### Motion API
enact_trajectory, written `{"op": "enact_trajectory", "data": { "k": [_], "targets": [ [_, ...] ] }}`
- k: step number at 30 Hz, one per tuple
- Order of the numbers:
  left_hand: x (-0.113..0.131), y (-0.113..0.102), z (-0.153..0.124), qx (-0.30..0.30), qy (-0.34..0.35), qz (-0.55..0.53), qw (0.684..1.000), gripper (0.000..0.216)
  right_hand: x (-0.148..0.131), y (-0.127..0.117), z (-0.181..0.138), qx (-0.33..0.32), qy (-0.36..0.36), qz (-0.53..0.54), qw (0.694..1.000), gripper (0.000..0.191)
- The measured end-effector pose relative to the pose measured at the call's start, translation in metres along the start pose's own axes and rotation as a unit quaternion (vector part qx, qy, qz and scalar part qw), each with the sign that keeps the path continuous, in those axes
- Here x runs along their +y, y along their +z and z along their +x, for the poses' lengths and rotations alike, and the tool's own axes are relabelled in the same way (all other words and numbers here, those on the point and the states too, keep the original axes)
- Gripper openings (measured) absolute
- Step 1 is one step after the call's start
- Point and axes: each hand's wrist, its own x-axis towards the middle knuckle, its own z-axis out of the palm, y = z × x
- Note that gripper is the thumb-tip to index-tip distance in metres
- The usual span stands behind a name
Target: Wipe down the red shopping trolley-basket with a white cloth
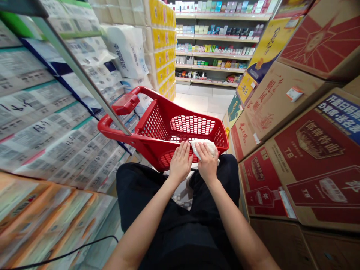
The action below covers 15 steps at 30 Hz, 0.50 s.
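A red plastic shopping basket (194, 108) with a mesh of holes stands in front of my knees, with nothing visible inside it. My left hand (181, 159) lies on its near side wall with the fingers stretched out and holds nothing. Just to the right, my right hand (207, 159) presses a white cloth (210, 146) over the near rim and side, its fingers on top of the cloth. From the basket's left end rise a red handle (125, 105) and a metal pull rod (81, 78).
Packs of tissue paper (56, 116) are piled along the left side, with a stack of yellow-and-white packs (163, 48) behind. Printed cartons (281, 101) wall the right side. Shelves of small goods (216, 35) stand across the aisle's tiled floor (208, 99). A black cable (84, 245) lies lower left.
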Motion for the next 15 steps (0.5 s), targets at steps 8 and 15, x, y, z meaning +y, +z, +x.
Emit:
{"op": "enact_trajectory", "data": {
  "k": [8,15],
  "targets": [
    [-0.001,0.003,0.000,0.007,0.002,-0.012,1.000,0.056,0.096,-0.010,-0.028,0.049,0.122,0.002,0.991,0.067],
    [-0.002,0.003,0.000,0.006,0.002,-0.010,1.000,0.056,0.056,-0.002,-0.015,0.066,0.168,0.001,0.983,0.069]
  ]
}}
